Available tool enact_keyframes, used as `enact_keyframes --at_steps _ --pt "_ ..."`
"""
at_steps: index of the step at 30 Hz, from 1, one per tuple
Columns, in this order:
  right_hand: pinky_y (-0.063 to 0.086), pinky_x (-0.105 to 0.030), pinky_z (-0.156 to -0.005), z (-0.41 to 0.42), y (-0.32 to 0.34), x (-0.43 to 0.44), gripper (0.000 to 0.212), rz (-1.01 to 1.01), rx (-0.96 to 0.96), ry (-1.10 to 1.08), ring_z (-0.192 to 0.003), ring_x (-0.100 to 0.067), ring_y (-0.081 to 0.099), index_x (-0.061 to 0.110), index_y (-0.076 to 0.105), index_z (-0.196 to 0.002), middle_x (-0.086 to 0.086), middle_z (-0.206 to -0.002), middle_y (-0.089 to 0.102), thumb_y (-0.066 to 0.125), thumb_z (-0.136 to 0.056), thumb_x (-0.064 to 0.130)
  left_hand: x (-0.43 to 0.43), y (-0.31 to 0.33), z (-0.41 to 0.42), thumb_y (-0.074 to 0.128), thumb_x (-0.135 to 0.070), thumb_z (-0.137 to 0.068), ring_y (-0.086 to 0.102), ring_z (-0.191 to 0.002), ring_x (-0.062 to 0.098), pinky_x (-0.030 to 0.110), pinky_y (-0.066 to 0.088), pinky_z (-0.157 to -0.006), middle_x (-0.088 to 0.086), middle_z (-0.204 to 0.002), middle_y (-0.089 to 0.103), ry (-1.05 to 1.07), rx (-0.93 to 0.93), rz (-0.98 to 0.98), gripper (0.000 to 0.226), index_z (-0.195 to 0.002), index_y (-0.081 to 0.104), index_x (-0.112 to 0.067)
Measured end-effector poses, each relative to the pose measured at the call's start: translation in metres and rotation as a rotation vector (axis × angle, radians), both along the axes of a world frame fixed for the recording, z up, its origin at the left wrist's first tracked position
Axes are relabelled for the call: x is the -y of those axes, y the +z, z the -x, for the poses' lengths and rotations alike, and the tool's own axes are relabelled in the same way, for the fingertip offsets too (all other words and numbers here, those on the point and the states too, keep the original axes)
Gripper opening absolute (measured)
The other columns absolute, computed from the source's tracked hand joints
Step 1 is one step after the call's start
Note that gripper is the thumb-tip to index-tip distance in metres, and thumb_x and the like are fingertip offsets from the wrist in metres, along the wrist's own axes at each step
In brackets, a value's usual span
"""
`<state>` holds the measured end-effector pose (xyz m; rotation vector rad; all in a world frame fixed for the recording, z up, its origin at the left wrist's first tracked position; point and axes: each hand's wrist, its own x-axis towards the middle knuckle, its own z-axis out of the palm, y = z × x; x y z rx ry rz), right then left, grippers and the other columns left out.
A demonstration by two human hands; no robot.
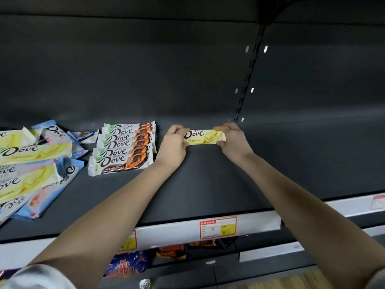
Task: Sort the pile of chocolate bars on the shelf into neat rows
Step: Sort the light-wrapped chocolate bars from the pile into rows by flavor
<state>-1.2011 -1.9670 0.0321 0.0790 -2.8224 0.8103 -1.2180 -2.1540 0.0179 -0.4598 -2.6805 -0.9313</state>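
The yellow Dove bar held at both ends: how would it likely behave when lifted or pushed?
Probably stiff: the yellow Dove bar spans straight between the left hand and right hand without sagging. Its glossy wrapper likely slides easily on the shelf. It is flat, so unlikely to roll.

Pile (31,163) runs off the left edge, bar count unclear; both ends of the yellow bar (203,137) covered by left hand (174,142) and right hand (233,138); price tag (217,227) print too small to read; second tag (127,243) half behind left forearm (116,205); right-edge tag (379,202) cut off, blurred; lower-shelf packets (127,263) blurred, tops hidden by shelf strip (166,234).
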Motion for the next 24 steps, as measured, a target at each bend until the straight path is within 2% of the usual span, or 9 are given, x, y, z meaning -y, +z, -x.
enact_keyframes --at_steps 9,13,16,18,20,22,24 --pt "0.022 -0.006 -0.096 0.026 -0.011 0.005 0.044 0.077 -0.094 -0.022 -0.118 -0.018 0.046 0.010 0.054 -0.126 -0.005 -0.130 0.044 0.054 -0.085 -0.006 -0.008 -0.003 0.021 0.058 0.010 -0.079 0.052 -0.108 0.019 0.001 0.022 -0.088 0.007 -0.122 0.050 0.166 0.014 -0.185 0.040 -0.115 0.061 -0.008" --pt "0.030 -0.009 -0.093 0.032 -0.017 0.007 0.041 0.121 -0.142 -0.048 -0.108 -0.018 0.051 0.010 0.055 -0.124 -0.006 -0.129 0.043 0.055 -0.085 -0.003 -0.008 -0.002 0.027 0.065 -0.001 -0.081 0.054 -0.100 0.022 0.014 0.032 -0.088 0.008 -0.121 0.047 0.260 0.062 -0.254 0.035 -0.115 0.059 -0.012" --pt "0.041 -0.018 -0.089 0.034 -0.018 0.007 0.033 0.160 -0.149 -0.089 -0.098 -0.020 0.056 0.009 0.056 -0.118 -0.007 -0.127 0.041 0.058 -0.085 0.001 -0.010 -0.004 0.028 0.066 -0.006 -0.083 0.054 -0.099 0.024 0.018 0.035 -0.089 0.009 -0.120 0.047 0.295 0.075 -0.260 0.030 -0.112 0.060 -0.012" --pt "0.042 -0.018 -0.081 0.035 -0.020 0.007 0.021 0.163 -0.146 -0.124 -0.095 -0.022 0.058 0.008 0.059 -0.107 -0.008 -0.123 0.044 0.058 -0.086 0.004 -0.011 -0.006 0.028 0.065 -0.008 -0.084 0.055 -0.097 0.024 0.018 0.036 -0.087 0.009 -0.118 0.047 0.305 0.079 -0.266 0.027 -0.110 0.060 -0.012" --pt "0.040 -0.018 -0.084 0.037 -0.023 0.008 0.011 0.113 -0.132 -0.142 -0.107 -0.026 0.054 0.006 0.063 -0.096 -0.010 -0.117 0.050 0.056 -0.088 0.007 -0.011 -0.006 0.028 0.064 -0.010 -0.085 0.055 -0.094 0.022 0.017 0.036 -0.083 0.008 -0.117 0.047 0.308 0.076 -0.267 0.026 -0.110 0.059 -0.012" --pt "0.035 -0.023 -0.097 0.038 -0.024 0.009 0.013 0.057 -0.122 -0.141 -0.126 -0.030 0.041 0.004 0.065 -0.094 -0.013 -0.115 0.054 0.053 -0.089 0.008 -0.012 -0.005 0.027 0.063 -0.011 -0.085 0.051 -0.086 0.018 0.017 0.035 -0.079 0.008 -0.116 0.047 0.314 0.066 -0.252 0.026 -0.111 0.058 -0.012" --pt "0.032 -0.026 -0.102 0.037 -0.024 0.009 0.015 0.044 -0.127 -0.144 -0.129 -0.032 0.036 0.003 0.067 -0.093 -0.014 -0.113 0.056 0.053 -0.089 0.008 -0.013 -0.004 0.026 0.061 -0.011 -0.085 0.049 -0.083 0.016 0.017 0.035 -0.077 0.008 -0.115 0.046 0.319 0.057 -0.228 0.027 -0.112 0.056 -0.013"
